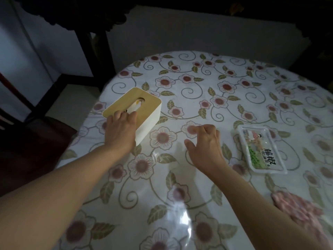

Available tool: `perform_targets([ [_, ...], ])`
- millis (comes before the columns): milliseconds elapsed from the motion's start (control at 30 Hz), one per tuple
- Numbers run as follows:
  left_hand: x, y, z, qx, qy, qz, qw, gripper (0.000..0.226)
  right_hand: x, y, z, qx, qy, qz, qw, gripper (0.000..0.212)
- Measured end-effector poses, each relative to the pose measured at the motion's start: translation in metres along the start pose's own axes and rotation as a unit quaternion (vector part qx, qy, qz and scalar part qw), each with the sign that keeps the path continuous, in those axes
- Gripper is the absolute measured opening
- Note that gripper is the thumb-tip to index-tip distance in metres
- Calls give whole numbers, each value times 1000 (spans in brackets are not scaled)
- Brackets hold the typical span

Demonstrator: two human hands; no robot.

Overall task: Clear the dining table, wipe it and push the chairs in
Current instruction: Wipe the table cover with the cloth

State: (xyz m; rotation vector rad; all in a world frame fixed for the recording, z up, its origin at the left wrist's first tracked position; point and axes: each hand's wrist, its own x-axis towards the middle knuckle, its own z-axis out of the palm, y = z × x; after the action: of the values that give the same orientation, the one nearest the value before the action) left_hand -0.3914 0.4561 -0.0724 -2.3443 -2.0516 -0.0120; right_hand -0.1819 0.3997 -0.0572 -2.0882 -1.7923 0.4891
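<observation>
1. A dim room; my round bench (207,91) wears a glossy floral cover, with a dark chair (27,134) at the left of the frame.
2. My left hand (120,130) rests on the tissue box (144,112) at centre left, fingers curled over its wooden lid.
3. My right hand (205,143) hovers half-open and empty, left of a sealed food tray (261,148); a pink cloth (299,212) lies lower right.

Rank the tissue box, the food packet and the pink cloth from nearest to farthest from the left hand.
1. Tissue box: the left hand rests on it, at the table's left edge.
2. Food packet: far right, beyond the right hand.
3. Pink cloth: lower right corner.
</observation>
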Motion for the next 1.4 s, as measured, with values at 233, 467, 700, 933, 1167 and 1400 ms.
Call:
perform_targets([
  [233, -5, 27, -20, -43, 39, 36, 998, 52, -13, 18, -25, -6, 6, 30, 1000, 47],
  [467, -27, 137, -43, -69, 46, 107, 991, 54, -26, 64, -63, -14, 9, 61, 998, 49],
  [700, -43, 243, -21, -110, 51, 107, 987, 48, -40, 128, -91, 6, 21, 86, 996, 47],
  [933, -52, 281, 0, -119, 63, 91, 987, 44, -51, 178, -101, 26, 30, 93, 995, 48],
  [1167, -72, 285, 0, -106, 45, 104, 988, 60, -81, 222, -108, 14, 24, 58, 998, 43],
  [1400, -128, 272, 13, -174, 95, 88, 976, 55, -118, 291, -73, -61, -79, 40, 994, 41],
])
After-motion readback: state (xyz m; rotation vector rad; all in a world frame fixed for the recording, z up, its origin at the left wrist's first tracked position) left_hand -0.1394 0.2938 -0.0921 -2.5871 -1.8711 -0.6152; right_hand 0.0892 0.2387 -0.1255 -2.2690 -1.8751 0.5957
